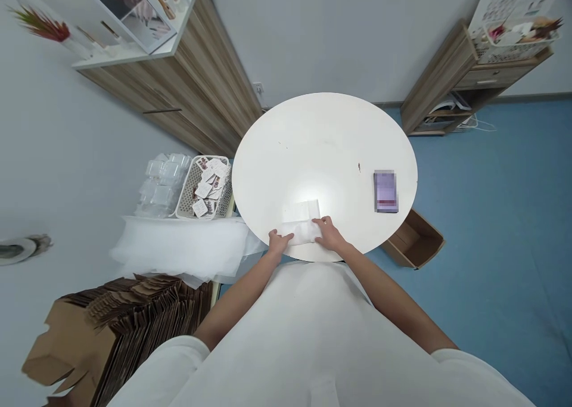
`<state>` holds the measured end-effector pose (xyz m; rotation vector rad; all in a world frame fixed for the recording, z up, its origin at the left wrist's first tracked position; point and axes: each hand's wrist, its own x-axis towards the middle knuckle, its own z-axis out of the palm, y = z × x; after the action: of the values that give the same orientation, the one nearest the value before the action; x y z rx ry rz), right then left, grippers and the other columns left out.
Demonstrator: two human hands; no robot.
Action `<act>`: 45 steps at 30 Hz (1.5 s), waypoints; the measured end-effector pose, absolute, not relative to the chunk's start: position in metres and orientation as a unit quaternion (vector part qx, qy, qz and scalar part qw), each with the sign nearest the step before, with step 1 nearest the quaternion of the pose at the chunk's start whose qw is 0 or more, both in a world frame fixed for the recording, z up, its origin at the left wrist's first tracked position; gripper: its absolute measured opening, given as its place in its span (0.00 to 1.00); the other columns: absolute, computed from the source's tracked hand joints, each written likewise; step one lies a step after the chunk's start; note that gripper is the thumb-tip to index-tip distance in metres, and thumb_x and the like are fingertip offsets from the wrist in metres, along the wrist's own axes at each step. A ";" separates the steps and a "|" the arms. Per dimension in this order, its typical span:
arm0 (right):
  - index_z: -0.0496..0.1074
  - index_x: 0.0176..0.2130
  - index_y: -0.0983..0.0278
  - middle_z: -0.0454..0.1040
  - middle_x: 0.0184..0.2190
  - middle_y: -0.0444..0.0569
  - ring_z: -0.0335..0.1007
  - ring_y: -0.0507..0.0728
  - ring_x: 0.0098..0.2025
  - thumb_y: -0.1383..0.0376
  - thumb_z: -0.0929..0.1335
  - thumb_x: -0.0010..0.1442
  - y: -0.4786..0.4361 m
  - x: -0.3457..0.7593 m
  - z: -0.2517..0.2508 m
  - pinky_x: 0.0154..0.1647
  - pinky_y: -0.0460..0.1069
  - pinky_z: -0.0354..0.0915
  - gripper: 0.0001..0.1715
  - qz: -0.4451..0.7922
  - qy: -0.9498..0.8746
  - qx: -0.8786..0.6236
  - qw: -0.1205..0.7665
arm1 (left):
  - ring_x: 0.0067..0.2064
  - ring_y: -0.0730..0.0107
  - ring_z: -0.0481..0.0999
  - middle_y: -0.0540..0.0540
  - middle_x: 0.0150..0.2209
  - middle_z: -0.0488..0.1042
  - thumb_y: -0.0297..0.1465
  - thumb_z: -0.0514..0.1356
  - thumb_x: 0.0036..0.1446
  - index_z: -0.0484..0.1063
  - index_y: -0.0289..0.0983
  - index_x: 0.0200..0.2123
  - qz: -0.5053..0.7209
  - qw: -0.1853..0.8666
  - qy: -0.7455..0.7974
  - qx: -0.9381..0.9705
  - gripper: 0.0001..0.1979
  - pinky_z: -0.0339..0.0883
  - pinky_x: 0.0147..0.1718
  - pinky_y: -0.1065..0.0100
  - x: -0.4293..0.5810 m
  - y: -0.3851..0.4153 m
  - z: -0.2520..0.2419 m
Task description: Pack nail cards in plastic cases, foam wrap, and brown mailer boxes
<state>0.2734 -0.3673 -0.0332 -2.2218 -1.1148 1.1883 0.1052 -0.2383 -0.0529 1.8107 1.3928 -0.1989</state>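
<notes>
A soft white sheet [301, 232], perhaps thin packing foam, lies folded near the front edge of the round white table [313, 139]. Its back part [301, 210] lies flat on the tabletop. My left hand [279, 242] pinches the sheet's left end with the thumb on top. At the opposite end, my right hand [328, 234] grips the sheet between thumb and fingers. Whether anything lies inside the fold cannot be seen. To the right on the table rests a purple rectangular object [385, 191], blurred by pixelation.
Left of the table are a white basket [181, 201] of printed cards, clear plastic boxes [163, 183] and a stack of white foam sheets [183, 246]. Flattened cardboard boxes [80, 335] stand at lower left. An open cardboard box [413, 240] sits on the floor at right.
</notes>
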 end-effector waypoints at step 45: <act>0.50 0.59 0.65 0.61 0.52 0.59 0.58 0.61 0.52 0.61 0.62 0.56 -0.370 0.247 -0.046 0.48 0.56 0.60 0.33 0.252 -0.494 -0.791 0.259 | 0.59 0.55 0.55 0.40 0.56 0.58 0.33 0.55 0.53 0.60 0.40 0.53 -0.001 0.273 0.195 0.942 0.22 0.49 0.56 0.53 0.120 -0.252 -0.045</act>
<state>0.2465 -0.3702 -0.0462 -2.1433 -1.3381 0.6841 0.1199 -0.2517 -0.0451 2.5353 0.5236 -0.0024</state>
